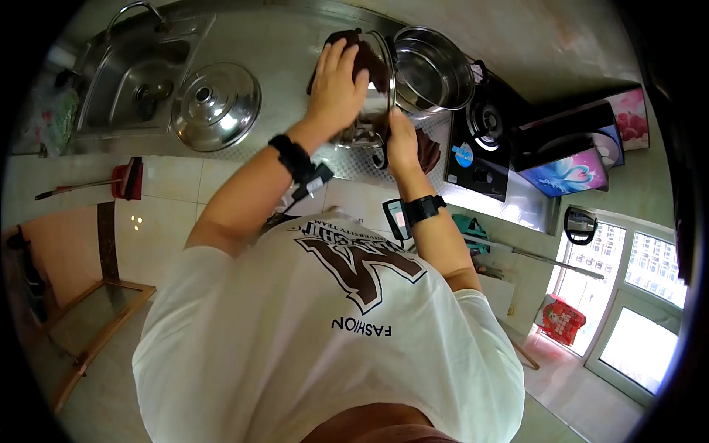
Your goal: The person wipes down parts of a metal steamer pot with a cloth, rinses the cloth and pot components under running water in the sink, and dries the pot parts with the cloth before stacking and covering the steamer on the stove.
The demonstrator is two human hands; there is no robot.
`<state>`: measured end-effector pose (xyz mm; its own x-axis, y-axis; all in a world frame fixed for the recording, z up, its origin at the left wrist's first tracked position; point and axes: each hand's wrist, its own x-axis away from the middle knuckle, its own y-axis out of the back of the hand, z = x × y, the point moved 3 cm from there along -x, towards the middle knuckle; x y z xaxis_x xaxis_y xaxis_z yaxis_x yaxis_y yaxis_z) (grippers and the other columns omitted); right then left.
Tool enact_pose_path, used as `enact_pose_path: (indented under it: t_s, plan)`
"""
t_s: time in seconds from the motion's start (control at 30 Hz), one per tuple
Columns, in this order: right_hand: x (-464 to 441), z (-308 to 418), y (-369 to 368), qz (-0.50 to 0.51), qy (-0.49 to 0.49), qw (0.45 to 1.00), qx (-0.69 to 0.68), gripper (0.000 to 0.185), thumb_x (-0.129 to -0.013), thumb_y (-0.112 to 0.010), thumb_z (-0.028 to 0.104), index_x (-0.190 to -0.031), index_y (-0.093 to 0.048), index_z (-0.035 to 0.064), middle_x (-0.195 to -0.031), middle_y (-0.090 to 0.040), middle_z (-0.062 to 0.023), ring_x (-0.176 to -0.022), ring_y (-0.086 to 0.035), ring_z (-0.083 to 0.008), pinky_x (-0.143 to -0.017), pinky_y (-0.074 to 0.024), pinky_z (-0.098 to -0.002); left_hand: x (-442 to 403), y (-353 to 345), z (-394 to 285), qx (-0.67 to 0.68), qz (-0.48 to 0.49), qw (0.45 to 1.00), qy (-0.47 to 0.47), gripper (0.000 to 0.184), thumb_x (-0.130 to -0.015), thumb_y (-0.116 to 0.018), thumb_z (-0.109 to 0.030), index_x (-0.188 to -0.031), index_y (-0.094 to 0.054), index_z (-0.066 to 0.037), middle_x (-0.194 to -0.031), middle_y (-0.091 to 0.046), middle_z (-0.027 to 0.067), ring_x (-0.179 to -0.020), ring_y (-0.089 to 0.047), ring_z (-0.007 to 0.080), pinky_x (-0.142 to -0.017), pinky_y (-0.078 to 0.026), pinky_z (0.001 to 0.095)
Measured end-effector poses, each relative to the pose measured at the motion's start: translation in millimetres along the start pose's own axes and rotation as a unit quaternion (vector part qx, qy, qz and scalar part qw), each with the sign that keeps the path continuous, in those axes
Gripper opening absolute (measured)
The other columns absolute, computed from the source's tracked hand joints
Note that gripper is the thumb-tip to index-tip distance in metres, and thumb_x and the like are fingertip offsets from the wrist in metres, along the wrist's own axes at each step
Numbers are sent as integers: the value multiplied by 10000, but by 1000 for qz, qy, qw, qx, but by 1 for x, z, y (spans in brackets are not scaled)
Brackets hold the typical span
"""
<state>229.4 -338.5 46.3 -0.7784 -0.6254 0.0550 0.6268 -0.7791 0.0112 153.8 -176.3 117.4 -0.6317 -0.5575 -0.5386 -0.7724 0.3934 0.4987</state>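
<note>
A brown cloth [374, 68] lies against a shiny metal pot [374, 103] that is tipped on its side on the counter. My left hand [339, 87] presses the cloth to the pot's outer side, its fingers bent over the cloth. My right hand [402, 145] is closed at the pot's rim near the counter's front edge. More brown cloth [427, 150] shows just right of that hand. Behind and to the right, an open steel pot [432, 70] stands beside the tipped one. What lies under my left palm is hidden.
Left of the hands, a round metal lid [216, 106] lies near the sink [136, 85] with its faucet [136, 10]. To the right are a black gas stove [484, 140] and colourful panels [567, 173]. A red dustpan [128, 179] is below the counter.
</note>
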Motion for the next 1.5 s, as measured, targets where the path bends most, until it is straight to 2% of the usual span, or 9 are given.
enact_pose_path:
  t_s: [0.17, 0.33, 0.47, 0.6, 0.8, 1.07, 1.3, 1.4, 1.5]
  plan:
    - [39, -54, 55, 63, -74, 983, -154, 349, -993, -429, 251, -1082, -609, -35, -1082, -617, -57, -1015, -532, -147, -945, -384, -287, 58, 23, -29, -13, 65, 992, -107, 550, -821, -649, -167, -1321, -468, -29, -1426, -368, 195, -1318, -324, 426, -1082, -306, 486]
    - [43, 21, 33, 79, -82, 985, -130, 439, -1012, -394, 312, -1196, -571, -45, -1167, -601, -92, -1119, -517, -155, -1007, -365, -288, 67, 20, -30, -27, 83, 983, -163, 585, -747, -716, -178, -1281, -513, -53, -1387, -411, 169, -1278, -363, 396, -1057, -347, 482]
    - [1, 57, 7, -45, -22, 994, -99, 444, -1018, -398, 361, -1029, -619, -24, -962, -614, -58, -863, -533, -156, -796, -433, -306, 91, 8, -36, -37, 107, 965, -235, 658, -695, -756, -217, -1285, -511, -59, -1389, -399, 162, -1274, -362, 383, -1067, -352, 475]
    - [1, 60, 2, -88, 63, 986, 128, 455, -1017, -417, 359, -767, -584, 18, -630, -485, -21, -608, -407, -104, -565, -358, -285, 77, 14, -37, -39, 104, 976, -185, 681, -719, -745, -220, -1312, -473, -22, -1405, -374, 206, -1282, -351, 411, -1074, -336, 487]
    - [17, 59, -6, -112, -30, 993, 31, 445, -1014, -428, 348, -719, -533, 32, -577, -440, 25, -525, -354, -82, -480, -290, -259, -2, -6, 11, 92, 130, 985, 66, 556, -899, -564, -267, -1340, -437, 46, -1434, -378, 250, -1348, -327, 390, -1116, -280, 430]
    - [6, 59, 20, -143, -37, 989, 20, 410, -1000, -477, 342, -771, -584, 20, -728, -506, 15, -674, -406, -85, -614, -356, -251, 65, 9, -47, 36, 170, 980, -101, 633, -849, -612, -146, -1404, -357, 21, -1511, -265, 216, -1407, -235, 391, -1133, -255, 454]
    - [17, 53, 16, -115, -59, 991, -35, 367, -997, -494, 320, -730, -532, 71, -680, -412, 64, -635, -341, -50, -564, -298, -243, -14, -47, 56, 86, 97, 987, 98, 492, -977, -407, -343, -1297, -485, 22, -1318, -522, 212, -1190, -524, 331, -1009, -402, 370]
    - [21, 52, 18, -114, -92, 987, -62, 339, -994, -504, 289, -719, -536, 94, -667, -403, 82, -622, -335, -33, -563, -287, -231, -10, -70, 81, 486, 273, 725, 404, 412, -972, -403, -357, -1148, -591, -35, -996, -642, 75, -855, -588, 171, -799, -468, 292]
    - [22, 55, 15, -109, -65, 990, -63, 344, -994, -505, 277, -698, -522, 103, -660, -393, 84, -615, -330, -36, -565, -285, -230, -11, -44, 46, 490, 299, 704, 418, 427, -968, -396, -347, -1177, -580, -23, -1058, -633, 96, -927, -592, 199, -848, -454, 295]
